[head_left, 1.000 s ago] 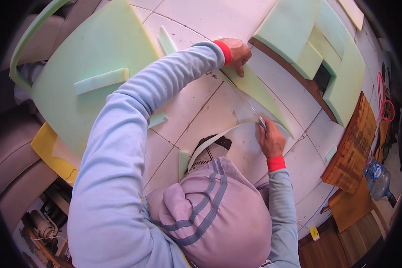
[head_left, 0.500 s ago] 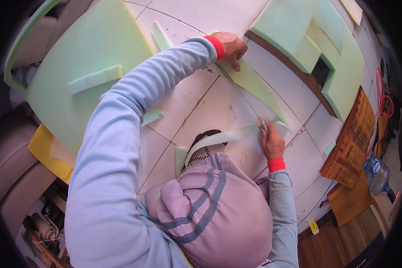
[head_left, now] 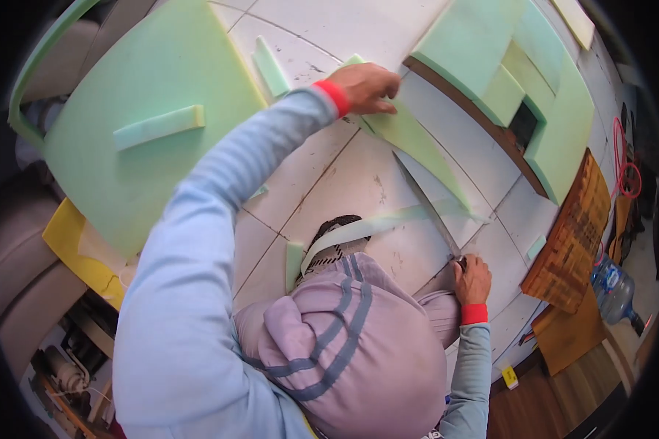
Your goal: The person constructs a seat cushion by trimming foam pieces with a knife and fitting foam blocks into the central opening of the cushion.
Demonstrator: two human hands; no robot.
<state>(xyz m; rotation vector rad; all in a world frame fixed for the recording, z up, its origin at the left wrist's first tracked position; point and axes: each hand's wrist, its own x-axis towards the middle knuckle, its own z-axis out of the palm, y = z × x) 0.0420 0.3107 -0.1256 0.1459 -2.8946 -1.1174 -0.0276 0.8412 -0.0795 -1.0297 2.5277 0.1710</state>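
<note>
My right hand is closed around the handle of a long thin-bladed knife. The blade points up and left, passing over a narrow curved foam strip that runs along the floor from near my shoe. My left hand is over the upper end of a tapered pale green foam piece, its fingers bent and its thumb apart. Whether those fingers touch the foam is hard to make out. The foam piece narrows toward the lower right, beside the strip's end.
A large green foam sheet lies at left with a foam bar on it. At upper right are joined foam blocks with a brown edge. A wooden board and a water bottle are at right.
My right hand has moved down and right with the knife, showing more of the blade. My left hand has shifted slightly left and its fingers have loosened.
</note>
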